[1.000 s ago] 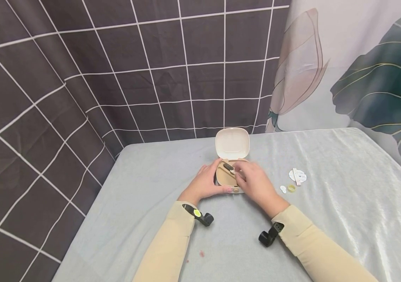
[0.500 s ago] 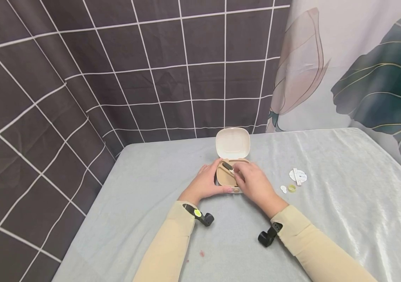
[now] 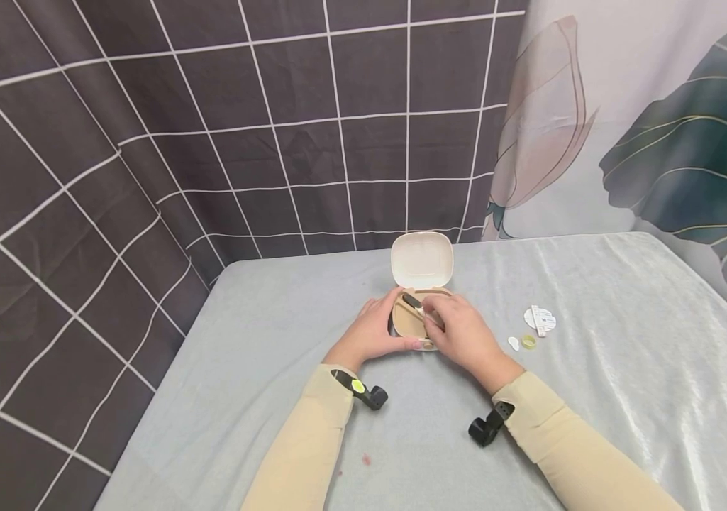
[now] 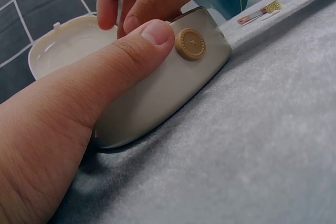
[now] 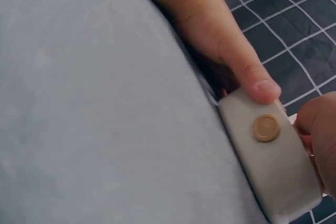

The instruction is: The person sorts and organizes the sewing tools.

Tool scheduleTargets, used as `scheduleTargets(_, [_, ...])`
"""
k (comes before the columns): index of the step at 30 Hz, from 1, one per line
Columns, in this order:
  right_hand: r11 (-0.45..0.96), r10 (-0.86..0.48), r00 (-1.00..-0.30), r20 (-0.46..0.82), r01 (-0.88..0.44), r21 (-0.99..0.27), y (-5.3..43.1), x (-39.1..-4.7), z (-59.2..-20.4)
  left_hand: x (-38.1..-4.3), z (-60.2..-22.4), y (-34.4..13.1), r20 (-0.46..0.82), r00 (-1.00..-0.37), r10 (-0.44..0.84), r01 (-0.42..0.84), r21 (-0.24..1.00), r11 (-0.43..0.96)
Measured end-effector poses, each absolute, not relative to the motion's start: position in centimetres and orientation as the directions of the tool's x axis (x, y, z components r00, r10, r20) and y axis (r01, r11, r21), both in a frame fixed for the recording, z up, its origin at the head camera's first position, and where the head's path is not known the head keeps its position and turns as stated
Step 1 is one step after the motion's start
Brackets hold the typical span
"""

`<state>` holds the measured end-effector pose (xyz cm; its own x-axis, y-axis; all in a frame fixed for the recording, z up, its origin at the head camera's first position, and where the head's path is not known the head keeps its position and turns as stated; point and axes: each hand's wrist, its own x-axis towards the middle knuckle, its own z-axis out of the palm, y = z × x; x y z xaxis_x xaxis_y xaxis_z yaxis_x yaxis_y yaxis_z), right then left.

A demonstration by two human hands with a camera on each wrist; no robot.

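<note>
Sitting between the hands (image 3: 374, 331) (image 3: 463, 335), the case (image 3: 408, 324) apparently touches both.

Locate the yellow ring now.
In the head view, the yellow ring lies right of the right hand, beside the small white piece and below the white disc.

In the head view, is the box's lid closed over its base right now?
No, the lid stands open behind the base, its pale inside showing, with the left hand holding the base.
</note>
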<state>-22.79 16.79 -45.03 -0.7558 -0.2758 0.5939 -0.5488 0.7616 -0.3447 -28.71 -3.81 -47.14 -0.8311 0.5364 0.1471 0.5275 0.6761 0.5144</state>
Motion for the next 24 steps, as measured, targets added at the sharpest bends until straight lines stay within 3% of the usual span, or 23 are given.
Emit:
scheduleTargets(9, [0.766,-0.194,-0.802,0.565,-0.483,-0.424,20.2,-23.4,-42.9,-28.9,-47.3,-3.7,0.153,-0.828,0.540,0.534,0.513,0.672])
scheduleTargets(19, [0.809,0.052,-0.932,0.358,-0.171,-0.562,26.0,-23.7,-40.7,-29.0,-47.4,-3.7,0.154,-0.829,0.538,0.530,0.521,0.669])
scheduleTargets(24, [0.824,0.110,-0.965,0.237,-0.045,-0.565,28.3,-23.5,-40.3,-28.9,-47.4,-3.8,0.155,-0.828,0.539,0.532,0.521,0.667])
